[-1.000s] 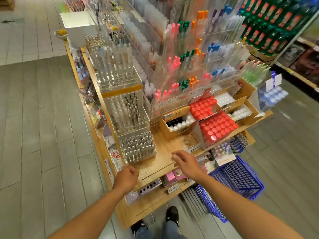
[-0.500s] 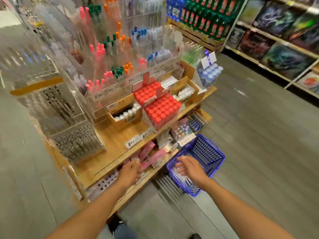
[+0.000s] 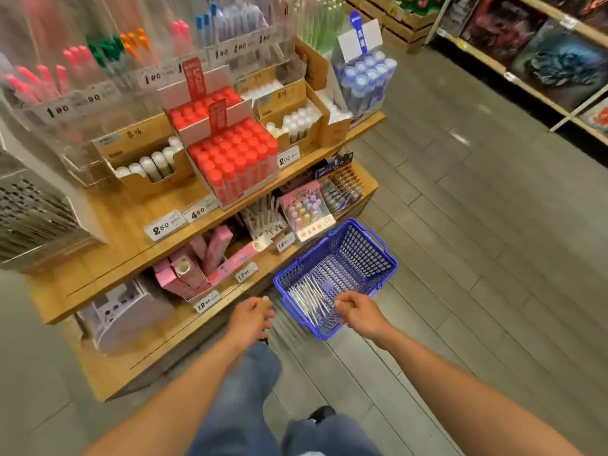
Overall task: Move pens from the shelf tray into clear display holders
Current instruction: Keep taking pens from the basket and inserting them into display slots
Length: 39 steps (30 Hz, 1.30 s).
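Observation:
A bundle of clear-and-white pens [image 3: 309, 301] lies in the near end of a blue plastic basket [image 3: 368, 255] on the floor beside the shelf unit. My right hand [image 3: 357, 311] hovers over the basket's near rim, fingers curled, its fingertips right at the pens' ends; whether it grips any pen is not visible. My left hand [image 3: 251, 315] hangs loosely curled just left of the basket, in front of the lowest shelf, and holds nothing. Clear acrylic display holders [image 3: 98, 77] with coloured pens stand at the top of the unit. Another clear holder [image 3: 29, 209] is at far left.
Wooden tiered shelves [image 3: 108, 258] carry boxes of red-capped sticks [image 3: 233, 156], white-capped sticks [image 3: 154, 162], pink boxes [image 3: 197, 264] and price tags. Blue-capped tubes [image 3: 365, 80] stand at the shelf's right end. A second shelving row [image 3: 526, 60] lines the far right across the grey floor. My legs are below.
The view swung right and down from the pen holders to the basket. My right hand went from the shelf into the basket and its fingers curled; my left hand dropped beside the basket.

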Each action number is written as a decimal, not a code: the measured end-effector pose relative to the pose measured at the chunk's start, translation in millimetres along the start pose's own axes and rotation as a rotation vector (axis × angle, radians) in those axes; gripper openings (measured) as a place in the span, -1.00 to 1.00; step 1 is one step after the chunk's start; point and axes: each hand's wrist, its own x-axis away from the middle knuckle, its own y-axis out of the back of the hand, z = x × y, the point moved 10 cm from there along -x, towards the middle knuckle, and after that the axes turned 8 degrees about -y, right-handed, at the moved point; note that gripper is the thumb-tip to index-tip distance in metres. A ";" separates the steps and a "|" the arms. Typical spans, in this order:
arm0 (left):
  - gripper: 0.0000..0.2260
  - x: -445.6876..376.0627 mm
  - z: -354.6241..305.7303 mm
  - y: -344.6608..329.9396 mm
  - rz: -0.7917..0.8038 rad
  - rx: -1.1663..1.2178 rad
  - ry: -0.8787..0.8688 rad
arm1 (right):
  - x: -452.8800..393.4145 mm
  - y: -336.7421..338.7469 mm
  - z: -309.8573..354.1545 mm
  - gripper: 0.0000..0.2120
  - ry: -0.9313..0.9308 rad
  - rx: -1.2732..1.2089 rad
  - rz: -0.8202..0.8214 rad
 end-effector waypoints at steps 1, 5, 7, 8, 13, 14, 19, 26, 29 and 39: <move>-0.78 -10.8 5.6 -8.1 0.007 -0.003 0.015 | -15.0 -1.8 -7.9 -0.88 -0.019 0.010 0.001; -0.77 -73.6 31.0 -35.7 0.007 0.045 0.063 | -91.7 -14.7 -39.4 -0.88 -0.060 0.040 0.003; -0.77 -112.3 45.7 -46.8 -0.004 0.065 0.082 | -131.9 -23.0 -57.1 -0.87 -0.080 0.046 0.008; -0.77 -132.9 54.4 -51.3 -0.012 0.073 0.091 | -152.0 -27.2 -67.0 -0.87 -0.091 0.061 0.011; -0.79 -235.7 101.6 -78.7 -0.036 0.125 0.087 | -261.3 -47.3 -125.0 -0.81 -0.132 0.188 0.022; -0.80 -253.6 112.4 -82.9 -0.048 0.143 0.077 | -283.8 -53.6 -138.4 -0.79 -0.131 0.219 0.026; -0.80 -328.4 170.9 -99.7 -0.127 0.214 0.011 | -393.6 -89.0 -205.1 -0.65 -0.110 0.371 0.005; -0.77 -382.3 215.6 -127.1 -0.194 0.253 -0.031 | -495.6 -143.0 -282.4 -0.82 -0.178 0.619 0.097; -0.77 -388.7 230.2 -132.6 -0.209 0.258 -0.008 | -517.2 -155.8 -298.6 -0.90 -0.181 0.731 0.103; -0.77 -409.4 246.6 -133.6 -0.238 0.259 -0.062 | -555.9 -188.6 -337.7 -0.65 -0.202 1.021 0.082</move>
